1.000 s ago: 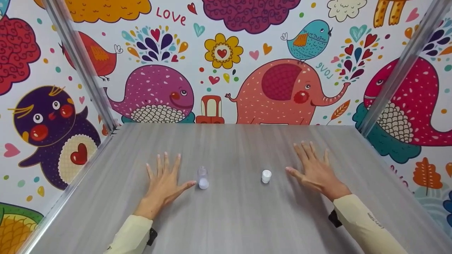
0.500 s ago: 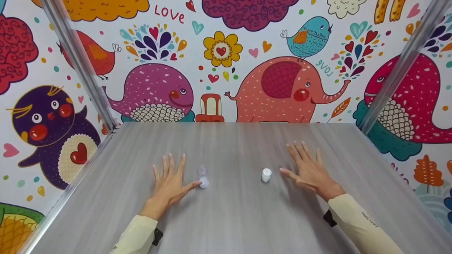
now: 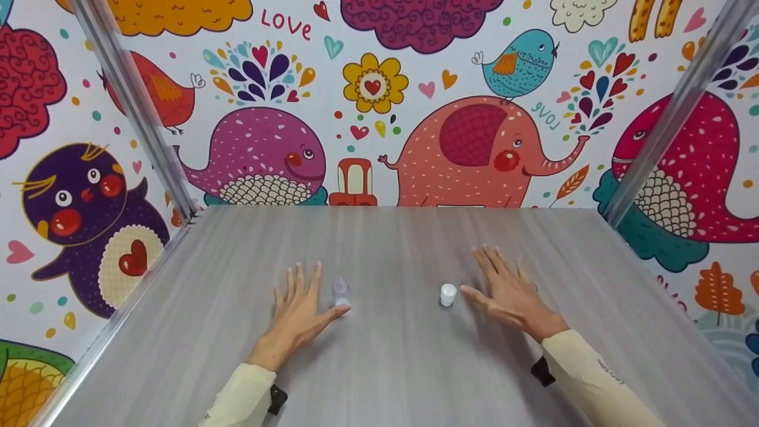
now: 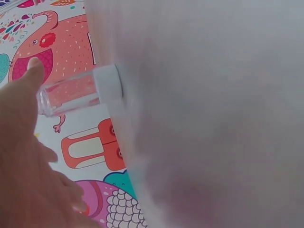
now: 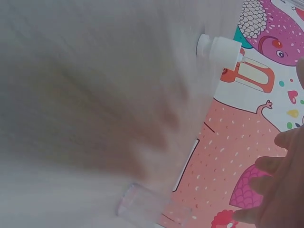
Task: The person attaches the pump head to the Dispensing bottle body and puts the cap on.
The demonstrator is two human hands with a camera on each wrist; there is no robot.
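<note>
In the head view, a small see-through container (image 3: 341,290) with a whitish lower part stands left of centre. My left hand (image 3: 299,314) is beside it, fingers spread, its thumb overlapping the container's near end. Farther right stands a small white container (image 3: 448,295), and the thumb of my right hand (image 3: 510,296) points at it from close by, fingers straight. The left wrist view has a clear cylinder with a white end (image 4: 108,83) close to the left thumb. Upper in the right wrist view is a white piece with a narrow tip (image 5: 225,51); lower down, a clear cylinder (image 5: 152,206).
The grey wood-grain table (image 3: 391,362) runs back to a wall printed with cartoon animals (image 3: 367,136). Metal posts rise at the left (image 3: 139,118) and right (image 3: 670,130) back corners. Each wrist wears a dark device under a pale sleeve.
My left hand has moved to the right until its thumb overlaps the see-through container. My right hand has moved left toward the white container. Both containers stay in place.
</note>
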